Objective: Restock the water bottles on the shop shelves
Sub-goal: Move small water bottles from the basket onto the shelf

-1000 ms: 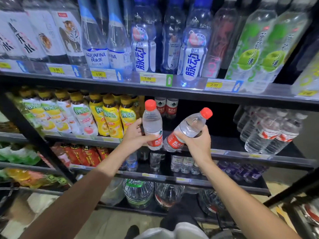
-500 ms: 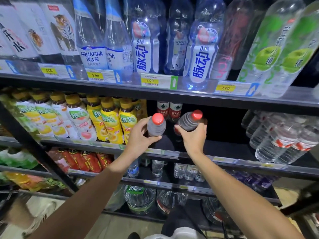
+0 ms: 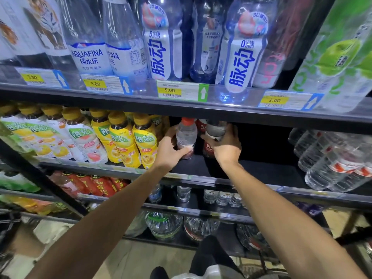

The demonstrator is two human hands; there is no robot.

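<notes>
The left hand (image 3: 171, 149) grips a red-capped water bottle (image 3: 186, 135), fingers curled round its lower body, thumb across the front. The bottle stands upright, its base at the dark shelf (image 3: 261, 170) in the middle tier; contact with the shelf is hidden. The right hand (image 3: 225, 146) grips a second water bottle (image 3: 214, 133) just beside the first, fingers wrapped over its shoulder; its cap is hidden under the shelf above. Yellow-capped tea bottles (image 3: 122, 139) stand immediately to the left. Clear bottled water (image 3: 332, 160) lies well apart at the right end. Price tags (image 3: 181, 91) line the upper shelf edge.
</notes>
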